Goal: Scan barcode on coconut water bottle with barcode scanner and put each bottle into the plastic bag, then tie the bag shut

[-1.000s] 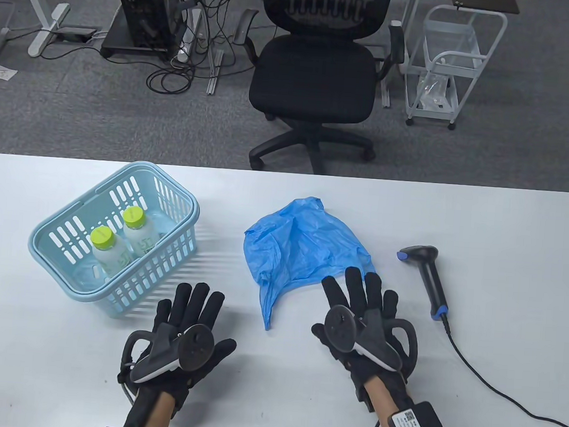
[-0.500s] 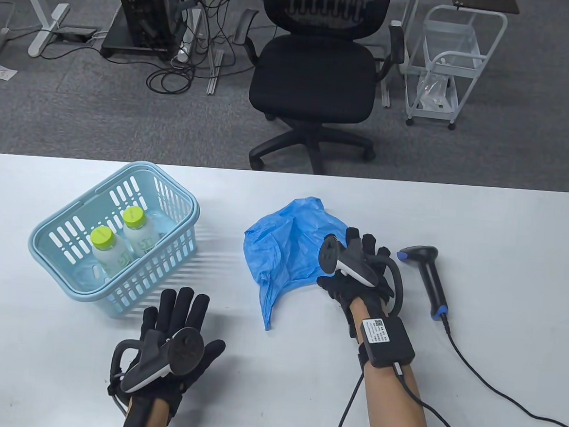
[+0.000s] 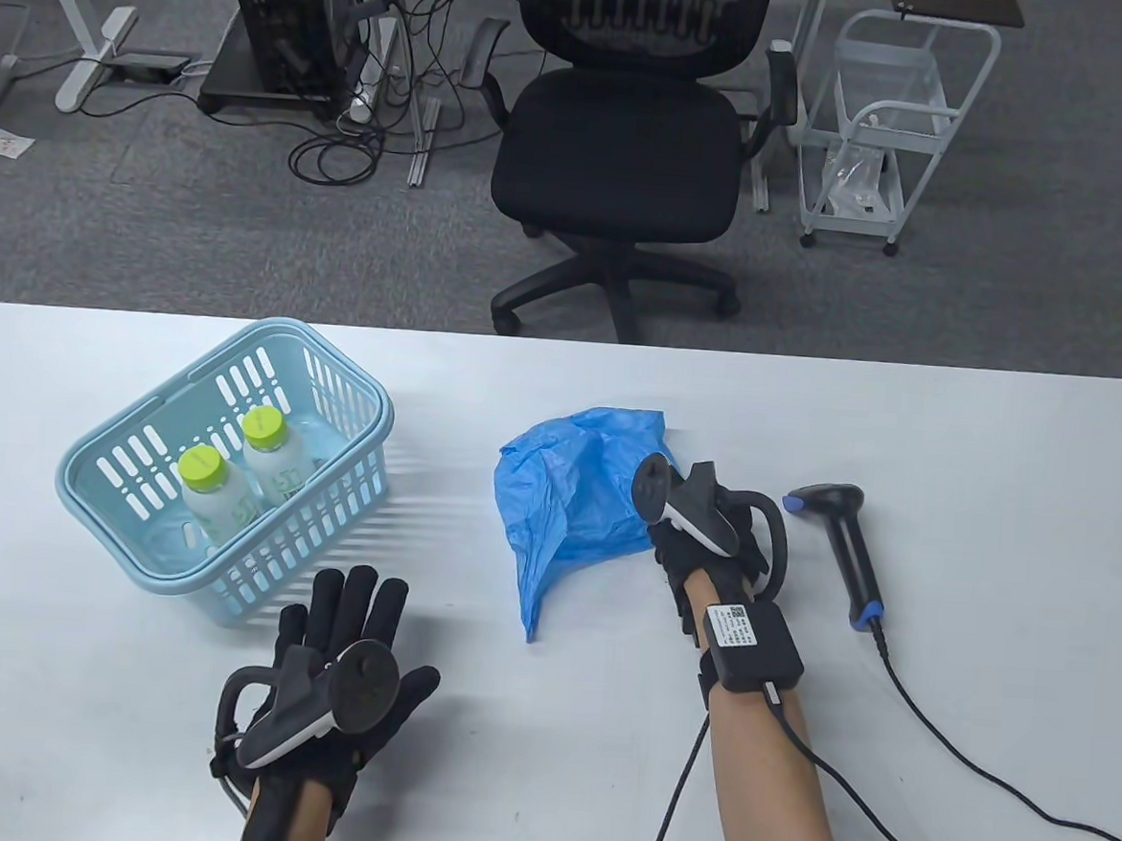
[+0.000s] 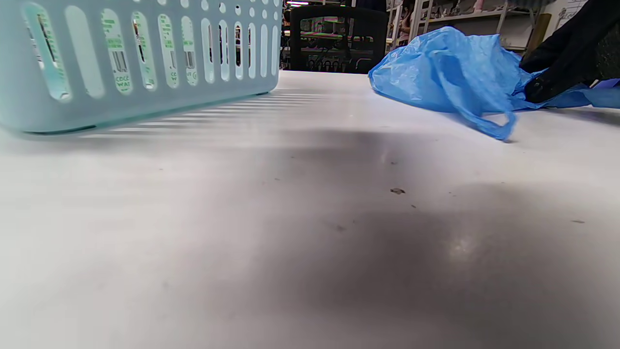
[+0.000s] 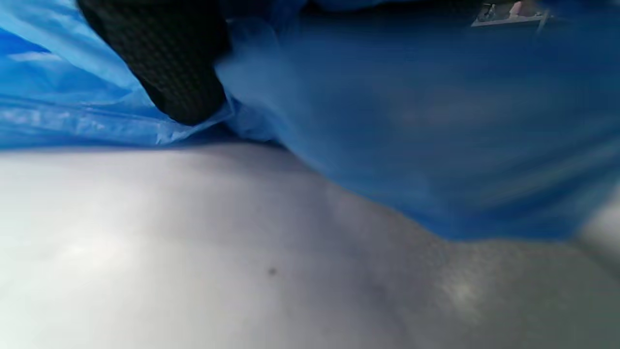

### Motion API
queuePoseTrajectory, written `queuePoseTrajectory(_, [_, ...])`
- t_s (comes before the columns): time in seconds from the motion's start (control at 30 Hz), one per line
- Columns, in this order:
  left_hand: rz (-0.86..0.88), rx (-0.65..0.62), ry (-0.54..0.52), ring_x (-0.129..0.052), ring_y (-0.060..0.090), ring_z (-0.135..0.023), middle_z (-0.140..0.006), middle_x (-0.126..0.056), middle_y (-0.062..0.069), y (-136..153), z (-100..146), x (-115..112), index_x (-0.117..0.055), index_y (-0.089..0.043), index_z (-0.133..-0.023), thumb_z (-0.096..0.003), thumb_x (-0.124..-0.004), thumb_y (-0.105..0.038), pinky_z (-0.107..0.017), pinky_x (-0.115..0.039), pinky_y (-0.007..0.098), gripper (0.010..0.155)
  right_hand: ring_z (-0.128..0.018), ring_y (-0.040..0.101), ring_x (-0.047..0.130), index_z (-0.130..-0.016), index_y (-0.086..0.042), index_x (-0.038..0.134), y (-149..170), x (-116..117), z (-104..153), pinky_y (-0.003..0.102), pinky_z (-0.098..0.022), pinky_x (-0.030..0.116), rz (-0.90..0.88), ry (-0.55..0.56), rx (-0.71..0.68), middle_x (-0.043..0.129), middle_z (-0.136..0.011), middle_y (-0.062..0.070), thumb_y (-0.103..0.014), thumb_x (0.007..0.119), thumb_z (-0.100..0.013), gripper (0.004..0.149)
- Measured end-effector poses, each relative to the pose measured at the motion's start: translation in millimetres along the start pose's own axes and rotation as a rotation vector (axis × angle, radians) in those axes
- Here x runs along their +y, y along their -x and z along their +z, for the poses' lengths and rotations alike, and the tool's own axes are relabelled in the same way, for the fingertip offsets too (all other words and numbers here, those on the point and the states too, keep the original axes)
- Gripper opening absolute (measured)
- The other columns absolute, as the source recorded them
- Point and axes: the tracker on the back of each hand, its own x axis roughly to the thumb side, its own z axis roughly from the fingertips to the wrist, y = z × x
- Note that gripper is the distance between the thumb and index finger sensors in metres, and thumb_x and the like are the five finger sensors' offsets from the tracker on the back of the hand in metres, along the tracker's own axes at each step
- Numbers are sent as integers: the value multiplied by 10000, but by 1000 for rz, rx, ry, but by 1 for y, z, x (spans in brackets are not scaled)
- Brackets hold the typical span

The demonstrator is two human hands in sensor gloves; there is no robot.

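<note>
Bottles (image 3: 230, 489) stand in the basket (image 3: 130, 544), just beyond my left hand (image 3: 338, 659), which lies flat with fingers spread. My right hand (image 3: 707, 536) pinches the blue bag (image 3: 565, 498); the scanner (image 3: 845, 546) lies beside it.

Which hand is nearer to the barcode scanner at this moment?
The right hand. It grips the blue plastic bag just beside the barcode scanner. The left hand lies flat near the basket, far across the table.

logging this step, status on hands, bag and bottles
Right hand grips blue bag. Left hand open, idle. Both bottles in basket; scanner untouched. Nothing blocking.
</note>
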Motion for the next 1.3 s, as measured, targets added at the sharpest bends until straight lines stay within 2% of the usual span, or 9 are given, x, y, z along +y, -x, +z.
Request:
queuePoseTrajectory(0.27, [111, -109, -156, 3, 433, -1182, -1315, 33, 105, -17, 9, 19, -68, -230, -1271, -643, -529, -722, -787, -157, 702, 922, -506, 137, 1024, -816, -257, 879, 1, -23, 64, 456, -558, 841, -92, 117, -60, 989, -682, -33, -414, 872, -486, 366])
queuePoseTrajectory(0.43, [126, -220, -326, -49, 472, -1191, -1327, -15, 136, -52, 20, 39, -93, -199, -1278, -650, -586, -709, -786, -195, 730, 947, -476, 130, 1026, -819, -248, 882, -4, -44, 120, 452, -543, 850, -88, 180, -104, 996, -645, -45, -423, 876, -491, 371])
queuePoseTrajectory(0.6, [-15, -240, -277, -83, 544, -1182, -1324, -12, 172, -88, 12, 28, -53, -165, -1270, -655, -618, -701, -779, -215, 758, 992, -447, 123, 1027, -807, -240, 898, -17, -47, 171, 448, -531, 858, -146, 127, -142, 1001, -602, -64, -441, 876, -495, 372])
queuePoseTrajectory(0.73, [-61, -174, -305, -187, 606, -1171, -1328, -80, 203, -85, 5, 14, -82, -132, -1271, -662, -620, -665, -767, -259, 784, 971, -419, 112, 1027, -795, -239, 906, -24, -45, 197, 442, -522, 864, -173, 78, -221, 1001, -557, -84, -459, 873, -492, 376])
queuePoseTrajectory(0.87, [-146, -120, -275, -411, 596, -1170, -1339, -225, 173, -71, -7, 4, -192, -143, -1277, -664, -696, -609, -773, -443, 771, 920, -373, 101, 1021, -763, -237, 926, -22, -43, 209, 438, -506, 873, -323, 54, -291, 989, -471, -110, -486, 861, -489, 376])
queuePoseTrajectory(0.97, [-20, -94, -309, -783, 447, -1065, -1271, -560, 124, -57, -11, 5, -395, -147, -1257, -664, -754, -507, -740, -650, 683, 781, -339, 87, 1017, -729, -241, 943, -15, -43, 208, 428, -492, 882, -359, 40, -317, 977, -411, -128, -516, 843, -484, 382])
queuePoseTrajectory(1.07, [191, -114, -344, -997, 305, -865, -1102, -829, 55, -43, -9, 10, -591, -153, -1194, -655, -799, -428, -658, -795, 597, 640, -315, 86, 1015, -705, -240, 957, -4, -42, 202, 426, -479, 887, -445, 14, -316, 972, -377, -131, -530, 830, -484, 387])
queuePoseTrajectory(1.2, [492, -220, -400, -1100, 141, -587, -855, -1003, -46, -29, -4, 25, -754, -163, -1097, -630, -846, -400, -514, -915, 490, 531, -295, 90, 1012, -681, -240, 969, 17, -42, 193, 426, -468, 889, -544, 16, -299, 969, -348, -129, -552, 796, -492, 404])
queuePoseTrajectory(1.3, [713, -354, -283, -1092, 66, -441, -736, -1038, -95, -26, -6, 29, -785, -161, -1076, -621, -867, -403, -429, -945, 435, 522, -303, 97, 1011, -678, -245, 970, 24, -44, 191, 431, -477, 882, -506, 68, -254, 968, -349, -125, -563, 793, -486, 412])
